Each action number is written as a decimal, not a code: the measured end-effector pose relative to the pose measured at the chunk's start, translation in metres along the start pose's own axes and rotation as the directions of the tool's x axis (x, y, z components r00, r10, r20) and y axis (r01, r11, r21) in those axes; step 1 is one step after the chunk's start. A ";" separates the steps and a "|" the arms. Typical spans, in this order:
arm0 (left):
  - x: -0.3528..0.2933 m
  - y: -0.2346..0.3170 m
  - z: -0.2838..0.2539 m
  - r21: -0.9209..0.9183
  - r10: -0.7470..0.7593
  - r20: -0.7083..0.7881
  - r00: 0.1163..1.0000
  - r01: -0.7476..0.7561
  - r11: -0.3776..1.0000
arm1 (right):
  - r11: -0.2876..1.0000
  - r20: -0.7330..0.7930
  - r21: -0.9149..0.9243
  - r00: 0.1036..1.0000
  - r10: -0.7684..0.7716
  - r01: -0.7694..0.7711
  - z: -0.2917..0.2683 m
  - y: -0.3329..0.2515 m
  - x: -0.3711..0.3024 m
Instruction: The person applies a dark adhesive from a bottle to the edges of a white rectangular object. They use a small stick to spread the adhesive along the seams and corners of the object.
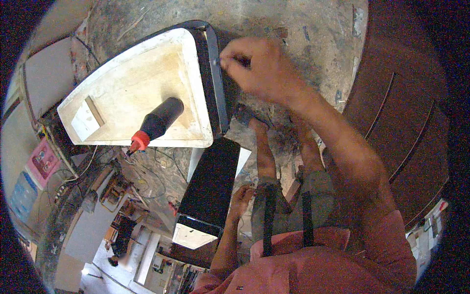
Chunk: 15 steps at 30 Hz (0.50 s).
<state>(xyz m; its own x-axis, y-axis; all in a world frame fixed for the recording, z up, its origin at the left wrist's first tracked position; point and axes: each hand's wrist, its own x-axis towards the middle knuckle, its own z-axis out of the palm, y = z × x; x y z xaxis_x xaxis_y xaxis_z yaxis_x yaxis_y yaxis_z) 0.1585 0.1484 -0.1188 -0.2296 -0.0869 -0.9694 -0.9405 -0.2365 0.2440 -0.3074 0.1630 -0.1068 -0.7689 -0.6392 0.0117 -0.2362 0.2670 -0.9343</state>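
My right hand (257, 66) is raised at the dark side edge (214, 73) of a white-topped, tapered stool or table (132, 54). Its thumb and fingertips are pinched together against that edge; anything between them is too small to name. Lower down, my left hand (241, 200) is curled beside a long black panel or box (210, 171) with a pale end face (196, 235). What the left fingers hold, if anything, I cannot make out. On the white top stands a dark squeeze bottle (164, 115) with a red cap and nozzle (139, 141).
A small white block (89, 120) lies on the left part of the white top. Cables (164, 159) run over the stained floor (313, 29). Dark brown panels (406, 112) are at the right. Another person (122, 237) is far off at the lower left.
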 end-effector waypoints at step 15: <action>0.003 0.031 0.006 0.070 0.046 -0.012 0.999 -0.045 0.997 | 1.000 -0.062 -0.013 0.998 0.002 -0.003 0.008 0.008 0.002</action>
<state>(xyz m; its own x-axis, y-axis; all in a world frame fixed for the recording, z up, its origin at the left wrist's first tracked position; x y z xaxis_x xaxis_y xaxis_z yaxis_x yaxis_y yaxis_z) 0.1274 0.1463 -0.1142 -0.2695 -0.1089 -0.9568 -0.9444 -0.1644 0.2847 -0.3064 0.1580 -0.1167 -0.8045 -0.5931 0.0319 -0.2417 0.2778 -0.9297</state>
